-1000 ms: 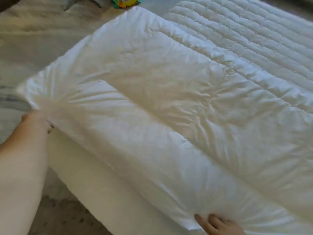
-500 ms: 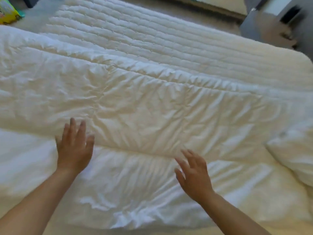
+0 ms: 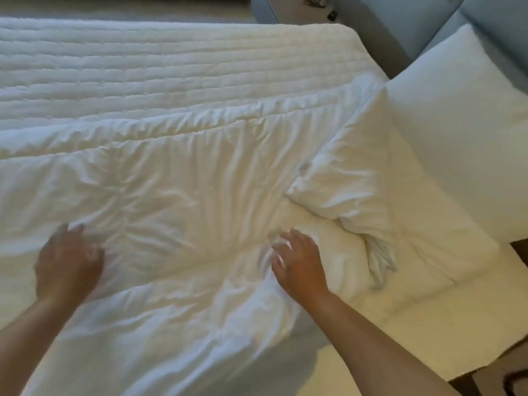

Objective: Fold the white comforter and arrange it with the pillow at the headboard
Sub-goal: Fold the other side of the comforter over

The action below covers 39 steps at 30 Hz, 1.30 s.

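The white comforter (image 3: pixel 177 178) lies folded lengthwise along the near side of the bed, creased and hanging over the near edge. Its right end is bunched into a rumpled lump (image 3: pixel 351 172) beside the white pillow (image 3: pixel 463 121), which leans on the grey-blue padded headboard (image 3: pixel 428 27) at the right. My left hand (image 3: pixel 67 261) rests on the comforter at the left with fingers bent into the fabric; it is motion-blurred. My right hand (image 3: pixel 297 261) touches the comforter near its bunched end, fingers spread and slightly bent, gathering some cloth.
The quilted mattress pad (image 3: pixel 143 70) is bare on the far half of the bed. The bed's near right corner (image 3: pixel 457 324) shows cream sheet. Dark floor (image 3: pixel 503 378) lies at the bottom right.
My view has swung right toward the headboard, bringing the pillow into sight. Both hands have come down from above the comforter onto the fabric, fingers now pressing into it.
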Tool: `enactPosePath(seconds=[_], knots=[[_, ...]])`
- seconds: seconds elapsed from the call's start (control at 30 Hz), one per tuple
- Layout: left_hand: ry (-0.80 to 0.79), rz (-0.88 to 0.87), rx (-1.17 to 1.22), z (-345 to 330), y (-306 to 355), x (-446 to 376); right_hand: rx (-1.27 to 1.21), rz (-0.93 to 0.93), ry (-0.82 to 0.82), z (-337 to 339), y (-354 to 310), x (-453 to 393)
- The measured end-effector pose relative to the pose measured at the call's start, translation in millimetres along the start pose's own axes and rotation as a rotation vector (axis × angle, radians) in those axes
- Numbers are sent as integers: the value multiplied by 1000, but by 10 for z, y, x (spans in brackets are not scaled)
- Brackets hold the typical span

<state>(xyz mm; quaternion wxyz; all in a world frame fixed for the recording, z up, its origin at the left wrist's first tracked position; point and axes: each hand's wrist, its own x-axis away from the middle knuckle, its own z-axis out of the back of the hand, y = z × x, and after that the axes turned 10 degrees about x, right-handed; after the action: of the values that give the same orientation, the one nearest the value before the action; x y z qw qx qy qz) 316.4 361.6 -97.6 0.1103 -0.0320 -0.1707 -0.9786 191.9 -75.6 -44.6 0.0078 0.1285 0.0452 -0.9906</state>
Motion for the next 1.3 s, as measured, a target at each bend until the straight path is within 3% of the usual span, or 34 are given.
enactPosePath(seconds=[0.03,0.1,0.23,0.3,0.37,0.47,0.53,0.57,0.6,0.7,0.73,0.83,0.9,1.0,1.1,1.2,1.3], knots=[[-2,-76,142,89,676,229,96,-42,14,31,272,-118],[-62,-279,185,-174,1672,616,280,-128,-59,42,808,-328],[-374,-333,34,-901,2591,1243,462,-242,-391,38,1550,-587],[-467,-321,-42,-1089,2703,1459,397,-326,-440,61,1761,-700],[-457,-356,-78,-1216,2636,1492,90,-464,-295,246,1973,-834],[-459,-404,-132,-1193,2470,1313,-482,-770,201,716,2414,-825],[-441,-434,-168,-1180,2437,1272,-682,-1083,513,928,2858,-587],[-458,-418,-180,-1169,2452,1274,-743,-1259,592,951,3076,-379],[-463,-403,-171,-1182,2486,1291,-783,-1424,590,910,3257,-104],[-473,-281,-125,-1174,2690,1303,-797,-1904,243,684,3430,661],[-466,-222,-80,-1174,2786,1283,-807,-1989,157,586,3437,825],[-379,-135,177,-1119,3136,1235,-871,-2015,117,490,3420,837],[-319,-256,262,-1116,3338,1323,-878,-2018,160,457,3458,778],[-316,-659,155,-1160,3599,1690,-815,-1936,320,528,3452,810],[-527,-1011,-98,-1325,3622,2120,-755,-1865,365,607,3474,884],[-608,-1088,-269,-1528,3475,2223,-832,-1964,175,553,3549,936],[-672,-1038,-268,-1495,3543,2158,-942,-1943,132,533,3602,869]])
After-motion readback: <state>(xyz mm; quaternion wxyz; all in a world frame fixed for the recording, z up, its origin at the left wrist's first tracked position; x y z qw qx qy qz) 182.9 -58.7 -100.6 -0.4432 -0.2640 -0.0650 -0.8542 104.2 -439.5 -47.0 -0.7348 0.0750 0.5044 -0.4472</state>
